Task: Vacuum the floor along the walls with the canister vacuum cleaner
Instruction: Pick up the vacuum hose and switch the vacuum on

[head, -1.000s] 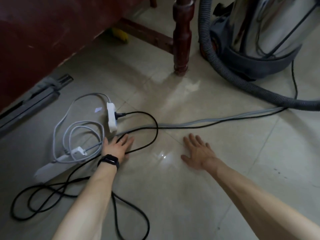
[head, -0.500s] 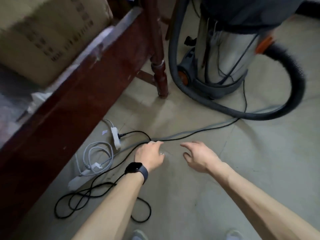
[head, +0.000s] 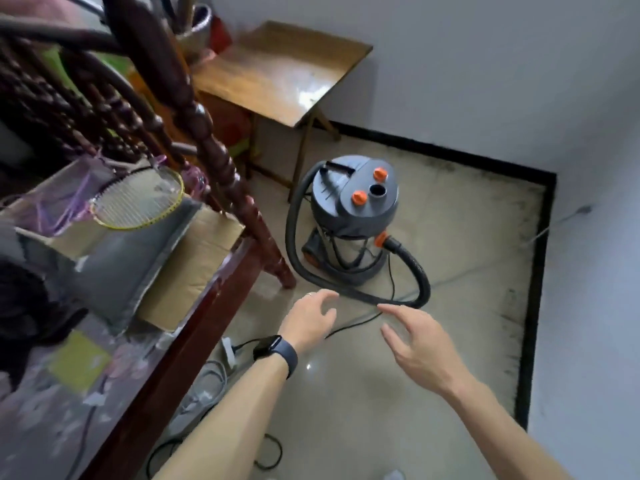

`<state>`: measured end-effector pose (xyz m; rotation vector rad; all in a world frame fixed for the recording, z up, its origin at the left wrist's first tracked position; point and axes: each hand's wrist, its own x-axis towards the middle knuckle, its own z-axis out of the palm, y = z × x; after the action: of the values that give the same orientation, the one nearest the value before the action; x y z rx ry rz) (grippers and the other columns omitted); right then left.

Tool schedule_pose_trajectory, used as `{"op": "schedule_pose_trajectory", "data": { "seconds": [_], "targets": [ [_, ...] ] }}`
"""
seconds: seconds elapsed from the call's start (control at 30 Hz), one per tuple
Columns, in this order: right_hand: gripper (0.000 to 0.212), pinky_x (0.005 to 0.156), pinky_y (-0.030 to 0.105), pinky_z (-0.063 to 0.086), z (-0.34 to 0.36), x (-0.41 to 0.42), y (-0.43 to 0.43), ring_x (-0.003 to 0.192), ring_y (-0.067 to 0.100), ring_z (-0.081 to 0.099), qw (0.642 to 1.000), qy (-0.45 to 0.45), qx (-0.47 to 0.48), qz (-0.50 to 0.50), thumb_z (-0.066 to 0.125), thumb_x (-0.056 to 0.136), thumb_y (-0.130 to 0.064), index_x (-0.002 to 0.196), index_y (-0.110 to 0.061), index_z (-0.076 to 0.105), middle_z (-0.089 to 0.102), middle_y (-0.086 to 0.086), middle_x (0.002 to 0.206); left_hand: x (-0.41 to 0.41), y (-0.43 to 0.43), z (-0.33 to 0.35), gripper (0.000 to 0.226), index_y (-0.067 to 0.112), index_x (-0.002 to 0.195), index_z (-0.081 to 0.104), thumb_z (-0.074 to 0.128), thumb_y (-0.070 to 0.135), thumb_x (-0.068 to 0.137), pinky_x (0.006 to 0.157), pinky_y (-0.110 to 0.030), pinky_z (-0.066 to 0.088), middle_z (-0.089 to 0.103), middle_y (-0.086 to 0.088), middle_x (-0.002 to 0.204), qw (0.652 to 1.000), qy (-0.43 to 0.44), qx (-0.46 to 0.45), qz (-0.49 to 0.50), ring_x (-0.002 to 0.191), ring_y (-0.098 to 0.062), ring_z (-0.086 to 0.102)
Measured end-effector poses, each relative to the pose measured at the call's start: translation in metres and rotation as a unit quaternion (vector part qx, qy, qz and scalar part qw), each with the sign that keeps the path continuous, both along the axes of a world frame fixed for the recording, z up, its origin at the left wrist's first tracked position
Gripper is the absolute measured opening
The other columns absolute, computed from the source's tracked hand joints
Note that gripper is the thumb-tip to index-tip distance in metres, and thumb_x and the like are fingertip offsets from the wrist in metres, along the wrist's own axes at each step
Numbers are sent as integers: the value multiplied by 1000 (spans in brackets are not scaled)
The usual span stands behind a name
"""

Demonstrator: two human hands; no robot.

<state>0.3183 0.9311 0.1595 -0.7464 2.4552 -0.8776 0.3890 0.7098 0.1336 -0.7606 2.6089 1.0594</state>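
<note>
The canister vacuum cleaner (head: pixel 353 216), steel drum with a grey lid and orange knobs, stands on the tiled floor near the room's corner. Its grey ribbed hose (head: pixel 420 271) loops around the drum and along the floor in front of it. A black power cord (head: pixel 353 325) runs from the vacuum to a white power strip (head: pixel 228 351) beside the bed frame. My left hand (head: pixel 310 318), with a black watch on the wrist, hovers with relaxed fingers, holding nothing. My right hand (head: pixel 415 344) also hangs free in the air with fingers spread, just short of the hose.
A dark red wooden bed frame (head: pixel 194 344) with a turned post fills the left, piled with a cardboard box (head: pixel 194 265) and a badminton racket (head: pixel 138 199). A wooden folding table (head: pixel 277 74) stands behind the vacuum. White walls with black skirting (head: pixel 533 289) bound the floor at right.
I have risen from a crouch: both hands lifted off the floor and now hover above it. The view pulled up and back, showing the whole vacuum and the room's corner.
</note>
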Motion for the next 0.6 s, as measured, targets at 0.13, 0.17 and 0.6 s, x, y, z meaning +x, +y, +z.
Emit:
{"op": "schedule_pose_trajectory", "data": {
  "seconds": [0.13, 0.17, 0.6],
  "targets": [
    [30, 96, 8, 33, 60, -31, 34, 115, 0, 56, 998, 8, -39, -46, 67, 97, -26, 126, -30, 70, 65, -24, 118, -22, 11, 53, 33, 27, 125, 63, 56, 23, 94, 96, -21, 45, 66, 7, 121, 998, 50, 16, 37, 108, -8, 60],
    [28, 93, 3, 32, 68, -38, 40, 111, -2, 56, 997, 5, -46, -62, 67, 97, -25, 125, -31, 70, 65, -26, 116, -26, 12, 59, 30, 26, 122, 65, 57, 21, 93, 92, -17, 44, 67, 7, 117, 996, 66, 20, 52, 104, -5, 60],
    [32, 104, 25, 44, 33, -197, -26, 123, 5, 60, 996, -62, 30, -49, 65, 97, -29, 129, -28, 64, 67, -18, 126, -157, -80, 17, 28, 30, 117, 65, 60, 22, 91, 92, -24, 47, 67, 5, 111, 988, 43, 59, 139, 98, -8, 62]
  ]
}}
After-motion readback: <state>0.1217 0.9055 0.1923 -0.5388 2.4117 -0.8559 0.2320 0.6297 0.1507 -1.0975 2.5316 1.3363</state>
